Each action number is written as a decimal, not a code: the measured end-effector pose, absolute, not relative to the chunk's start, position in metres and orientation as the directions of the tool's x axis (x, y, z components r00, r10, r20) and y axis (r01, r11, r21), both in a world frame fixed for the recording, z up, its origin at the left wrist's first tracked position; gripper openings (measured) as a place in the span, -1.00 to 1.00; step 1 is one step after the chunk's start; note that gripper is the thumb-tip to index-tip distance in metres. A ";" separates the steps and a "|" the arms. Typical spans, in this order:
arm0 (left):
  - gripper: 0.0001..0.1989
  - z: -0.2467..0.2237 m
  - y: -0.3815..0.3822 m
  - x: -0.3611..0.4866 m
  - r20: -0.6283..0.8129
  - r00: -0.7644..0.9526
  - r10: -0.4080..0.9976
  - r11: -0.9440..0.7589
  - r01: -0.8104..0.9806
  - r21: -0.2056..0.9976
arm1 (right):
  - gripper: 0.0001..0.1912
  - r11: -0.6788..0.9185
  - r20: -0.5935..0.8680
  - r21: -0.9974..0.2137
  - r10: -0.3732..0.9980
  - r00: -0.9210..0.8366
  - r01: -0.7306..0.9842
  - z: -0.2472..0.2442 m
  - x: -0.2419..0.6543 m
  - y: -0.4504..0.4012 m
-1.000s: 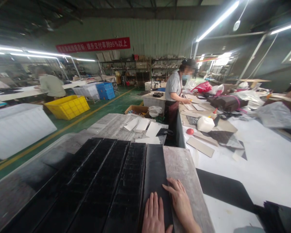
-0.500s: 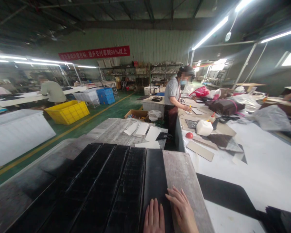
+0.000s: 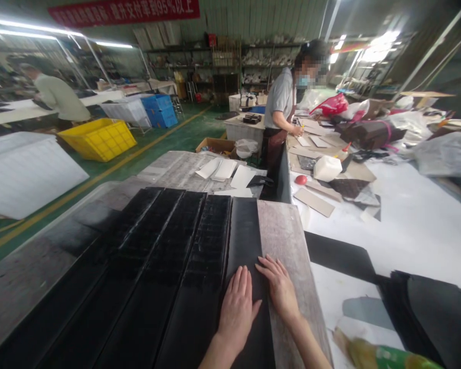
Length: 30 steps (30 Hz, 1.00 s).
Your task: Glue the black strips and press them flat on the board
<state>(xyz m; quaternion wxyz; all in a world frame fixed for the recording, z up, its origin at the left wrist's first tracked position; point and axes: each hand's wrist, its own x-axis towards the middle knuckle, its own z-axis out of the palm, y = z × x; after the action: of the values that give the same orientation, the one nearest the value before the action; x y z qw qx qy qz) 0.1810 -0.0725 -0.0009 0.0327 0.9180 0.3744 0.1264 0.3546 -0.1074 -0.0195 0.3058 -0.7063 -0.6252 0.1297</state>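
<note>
My left hand lies flat on a long matte black strip, fingers extended and close to the strip's left edge. At the strip's right edge rests my right hand, its fingers spread and fingertips touching the material. Left of this strip, several glossier black strips lie side by side, lengthwise away from me. All of them lie on a grey wood-patterned table. Neither hand is wrapped around anything.
A white worktable on my right bears black sheets, a white plastic container and a blurred green-labelled bottle. White pieces lie at my table's far end. A co-worker stands beyond; yellow bin on the left.
The view has tilted downward, showing more of both forearms and the bottle at lower right. My left hand has slid slightly forward along the strip; my right hand stays at its edge.
</note>
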 end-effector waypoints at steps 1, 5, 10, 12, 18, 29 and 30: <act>-0.31 -0.001 -0.074 0.180 0.208 0.688 0.695 -0.718 0.679 0.153 | -0.47 -0.030 0.202 -0.592 0.962 0.185 0.805 -0.020 0.354 -0.108; -0.33 -0.003 -0.077 0.178 0.206 0.687 0.697 -0.715 0.684 0.142 | -0.47 -0.034 0.190 -0.587 0.965 0.178 0.809 -0.020 0.353 -0.108; -0.31 -0.004 -0.078 0.179 0.205 0.679 0.704 -0.709 0.689 0.153 | -0.44 -0.032 0.191 -0.585 0.966 0.177 0.810 -0.020 0.354 -0.108; -0.32 -0.002 -0.081 0.179 0.197 0.665 0.720 -0.693 0.703 0.162 | -0.43 -0.030 0.194 -0.584 0.965 0.175 0.811 -0.019 0.354 -0.108; -0.42 0.002 -0.096 0.166 0.163 0.679 0.716 -0.698 0.689 0.198 | -0.47 -0.025 0.197 -0.592 0.965 0.174 0.806 -0.019 0.353 -0.107; -0.47 -0.017 -0.105 0.160 0.239 0.692 0.681 -0.724 0.684 0.086 | -0.73 -0.146 0.095 -0.493 0.971 0.220 0.858 0.026 0.337 -0.094; -0.49 -0.016 -0.105 0.160 0.243 0.692 0.680 -0.724 0.686 0.071 | -0.76 -0.184 0.043 -0.466 0.972 0.230 0.866 0.031 0.333 -0.091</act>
<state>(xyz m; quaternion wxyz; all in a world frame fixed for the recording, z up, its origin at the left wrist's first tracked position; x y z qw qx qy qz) 0.1604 -0.1046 -0.0161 -0.0125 0.9197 0.3712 0.1272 0.3331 -0.0909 0.0305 0.2012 -0.7579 -0.6063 0.1324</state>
